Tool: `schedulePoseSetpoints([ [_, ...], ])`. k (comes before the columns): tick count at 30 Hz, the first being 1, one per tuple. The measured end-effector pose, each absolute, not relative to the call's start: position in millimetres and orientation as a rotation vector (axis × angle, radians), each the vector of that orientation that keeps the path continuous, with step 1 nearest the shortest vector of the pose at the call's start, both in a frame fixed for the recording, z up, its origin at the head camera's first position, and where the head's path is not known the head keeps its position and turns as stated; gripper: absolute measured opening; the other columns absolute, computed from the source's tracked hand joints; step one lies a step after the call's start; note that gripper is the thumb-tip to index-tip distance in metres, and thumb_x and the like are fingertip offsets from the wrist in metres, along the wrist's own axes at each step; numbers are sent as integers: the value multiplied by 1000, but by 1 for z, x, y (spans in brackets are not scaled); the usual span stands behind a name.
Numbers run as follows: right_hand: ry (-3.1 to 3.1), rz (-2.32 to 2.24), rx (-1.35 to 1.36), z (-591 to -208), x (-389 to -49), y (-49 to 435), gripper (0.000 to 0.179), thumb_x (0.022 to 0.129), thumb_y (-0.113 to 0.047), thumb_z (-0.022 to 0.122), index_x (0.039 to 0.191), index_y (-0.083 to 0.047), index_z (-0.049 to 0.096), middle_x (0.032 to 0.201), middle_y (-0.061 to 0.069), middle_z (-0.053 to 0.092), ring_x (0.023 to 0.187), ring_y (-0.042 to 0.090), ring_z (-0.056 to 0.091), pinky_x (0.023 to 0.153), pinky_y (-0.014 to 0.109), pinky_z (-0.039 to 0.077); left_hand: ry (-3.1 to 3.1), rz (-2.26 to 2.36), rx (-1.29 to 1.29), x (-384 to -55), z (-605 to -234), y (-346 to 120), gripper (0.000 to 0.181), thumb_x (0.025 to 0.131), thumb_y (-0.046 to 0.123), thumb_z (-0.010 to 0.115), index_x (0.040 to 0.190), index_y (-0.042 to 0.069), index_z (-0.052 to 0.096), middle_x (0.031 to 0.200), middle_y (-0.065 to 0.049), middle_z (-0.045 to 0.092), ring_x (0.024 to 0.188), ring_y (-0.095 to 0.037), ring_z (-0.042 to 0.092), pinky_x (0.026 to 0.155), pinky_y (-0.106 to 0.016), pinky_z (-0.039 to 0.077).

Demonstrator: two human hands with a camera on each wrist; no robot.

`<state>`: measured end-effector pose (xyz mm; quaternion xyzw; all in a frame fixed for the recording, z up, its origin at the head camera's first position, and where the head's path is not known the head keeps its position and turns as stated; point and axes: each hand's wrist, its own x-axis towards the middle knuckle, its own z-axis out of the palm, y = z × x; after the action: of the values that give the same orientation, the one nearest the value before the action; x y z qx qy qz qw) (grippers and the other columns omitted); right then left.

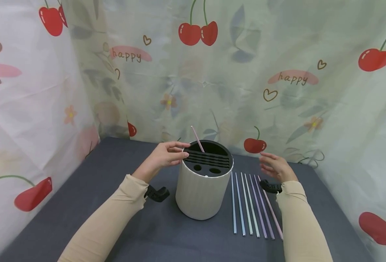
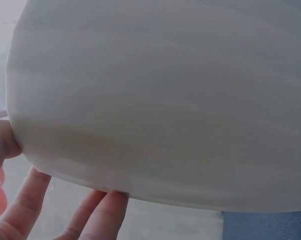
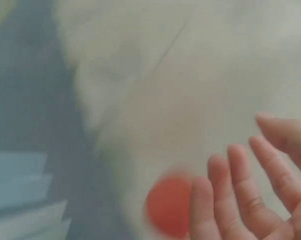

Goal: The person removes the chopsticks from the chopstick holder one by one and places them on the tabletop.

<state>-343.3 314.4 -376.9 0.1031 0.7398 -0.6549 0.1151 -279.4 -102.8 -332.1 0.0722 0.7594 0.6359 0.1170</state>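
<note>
A white ribbed pen holder [image 1: 203,193] stands upright on the table, with a black slotted insert [image 1: 209,159] in its top. One thin pink stick [image 1: 197,139] leans in the large rear compartment. My left hand [image 1: 168,154] rests at the holder's left rim, thumb and fingers extended against it. In the left wrist view, its fingertips [image 2: 108,207] touch the ribbed wall. To the right, my right hand [image 1: 276,167] hovers with loosely bent fingers and holds nothing. Beside the holder several thin pastel sticks [image 1: 247,203] in blue, pale green, purple and pink lie in a row.
A dark grey cloth [image 1: 140,233] covers the table. Cherry-printed curtains [image 1: 206,72] hang behind it and along both sides, close to its edges. A black wrist device [image 1: 158,194] sits on the left wrist, and another [image 1: 270,187] on the right.
</note>
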Motion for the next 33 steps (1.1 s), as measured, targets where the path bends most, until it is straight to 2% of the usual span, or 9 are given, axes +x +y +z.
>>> schedulePoseSetpoints([
  [3,2074,-2131,134,-342,-344,291,68,94,-25,65,152,-14,32,114,-7,53,94,6,65,89,25,54,2231,1854,215,-279,-332,-104,44,88,23,73,130,20,63,140,-13,50,126,-27,53,96,-38,52],
  [6,2015,-2301,-60,-312,-342,262,64,93,-23,66,149,-12,38,117,-3,55,96,8,65,88,25,55,2232,1854,212,-280,-332,-103,43,88,23,73,130,20,63,140,-13,50,125,-28,53,95,-37,52],
  [9,2002,-2395,-253,-287,-336,229,53,93,-18,66,141,-8,46,118,1,56,98,10,64,86,24,55,2226,1859,219,-279,-332,-103,43,88,23,73,131,20,63,140,-13,50,125,-27,53,95,-37,52],
  [14,1993,-2415,-477,-259,-320,178,36,92,-13,66,127,-10,57,117,5,58,102,17,62,87,27,55,2213,1868,224,-280,-332,-103,43,89,22,72,131,20,62,140,-12,51,125,-27,54,96,-38,52],
  [19,2106,-2184,-649,-249,-310,140,38,93,-12,65,130,-7,56,120,7,58,110,23,60,90,33,55,2189,1886,227,-281,-333,-104,44,89,22,72,132,20,62,139,-13,50,123,-27,55,98,-41,50],
  [23,2225,-1917,-726,-250,-309,117,39,93,-12,65,130,-5,57,128,15,55,114,26,59,93,38,54,2181,1888,227,-281,-333,-104,44,89,23,72,132,20,61,139,-13,50,123,-27,55,99,-42,49],
  [27,2261,-1748,-719,-253,-310,107,40,92,-11,67,129,-2,56,132,20,53,116,30,59,94,43,52,2173,1887,220,-281,-333,-104,44,89,24,72,132,20,62,139,-14,50,123,-28,54,100,-43,49],
  [33,2291,-1618,-634,-257,-313,108,36,90,-8,68,124,-2,60,124,16,57,109,27,60,90,42,55,2169,1890,223,-283,-334,-104,43,89,24,72,131,19,62,139,-14,50,123,-28,55,100,-44,48],
])
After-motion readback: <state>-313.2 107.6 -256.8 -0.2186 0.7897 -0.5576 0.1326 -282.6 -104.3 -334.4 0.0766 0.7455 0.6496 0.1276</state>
